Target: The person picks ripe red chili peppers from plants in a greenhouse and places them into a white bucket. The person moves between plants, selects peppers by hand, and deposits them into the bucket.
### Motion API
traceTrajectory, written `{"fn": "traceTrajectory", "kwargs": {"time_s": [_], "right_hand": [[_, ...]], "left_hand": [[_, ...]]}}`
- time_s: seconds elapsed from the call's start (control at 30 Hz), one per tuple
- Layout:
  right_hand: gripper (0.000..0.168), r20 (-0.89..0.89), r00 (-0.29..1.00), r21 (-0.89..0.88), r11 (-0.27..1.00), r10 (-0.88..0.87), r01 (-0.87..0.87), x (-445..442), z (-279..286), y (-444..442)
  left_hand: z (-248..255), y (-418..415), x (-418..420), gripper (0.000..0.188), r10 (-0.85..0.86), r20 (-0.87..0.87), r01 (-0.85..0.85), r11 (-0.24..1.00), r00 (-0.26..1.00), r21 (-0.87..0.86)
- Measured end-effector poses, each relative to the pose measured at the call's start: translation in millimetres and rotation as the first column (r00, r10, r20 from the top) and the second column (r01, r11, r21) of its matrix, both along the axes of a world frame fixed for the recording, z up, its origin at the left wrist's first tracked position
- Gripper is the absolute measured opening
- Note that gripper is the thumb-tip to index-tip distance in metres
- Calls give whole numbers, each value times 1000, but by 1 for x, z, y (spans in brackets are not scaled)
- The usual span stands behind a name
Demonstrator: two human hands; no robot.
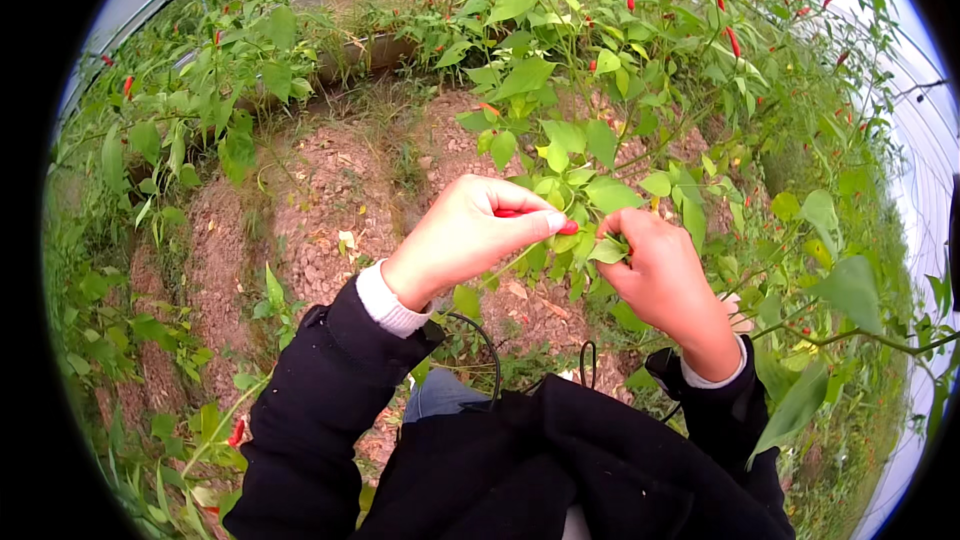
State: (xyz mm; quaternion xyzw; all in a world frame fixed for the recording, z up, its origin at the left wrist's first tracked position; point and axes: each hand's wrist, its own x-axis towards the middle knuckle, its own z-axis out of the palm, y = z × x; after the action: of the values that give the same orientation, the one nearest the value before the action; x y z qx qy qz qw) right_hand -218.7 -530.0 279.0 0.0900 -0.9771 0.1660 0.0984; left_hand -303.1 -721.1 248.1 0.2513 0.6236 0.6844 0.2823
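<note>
My left hand pinches a red chili pepper between thumb and fingers; its tip sticks out past the thumb, and part of its body shows between the fingers. Just to the right, my right hand is closed on a leafy chili stem, a green leaf poking out at the fingertips. Both hands are at the near side of a chili plant with broad green leaves. Whether the pepper is still joined to the plant is hidden by fingers and leaves.
More chili plants bearing red peppers crowd the right and back. Dry clumpy soil lies at centre left. A leafy branch reaches in from the right. Black cord loops hang by my dark coat. White plastic sheeting borders the right side.
</note>
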Motion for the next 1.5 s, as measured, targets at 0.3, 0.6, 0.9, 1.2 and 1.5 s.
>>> {"fn": "traceTrajectory", "kwargs": {"time_s": [0.3,0.6,0.9,1.2,1.5], "right_hand": [[25,-139,986,323,938,-87,128,6,7,-60],[24,-256,901,374,823,-351,427,5,15,34],[26,-227,761,-177,794,-607,581,-1,-12,184],[17,166,931,-899,340,-324,278,-80,9,201],[24,0,939,-766,604,-343,221,-143,71,108]], "left_hand": [[6,-37,-21,15,-210,-59,198,967,976,-157],[27,-26,-60,16,10,188,-61,962,982,267],[-23,2,-137,34,-58,682,-438,726,729,530],[-53,30,-161,24,38,792,-489,804,610,338],[-34,66,-159,21,-250,620,97,958,744,269]]}}
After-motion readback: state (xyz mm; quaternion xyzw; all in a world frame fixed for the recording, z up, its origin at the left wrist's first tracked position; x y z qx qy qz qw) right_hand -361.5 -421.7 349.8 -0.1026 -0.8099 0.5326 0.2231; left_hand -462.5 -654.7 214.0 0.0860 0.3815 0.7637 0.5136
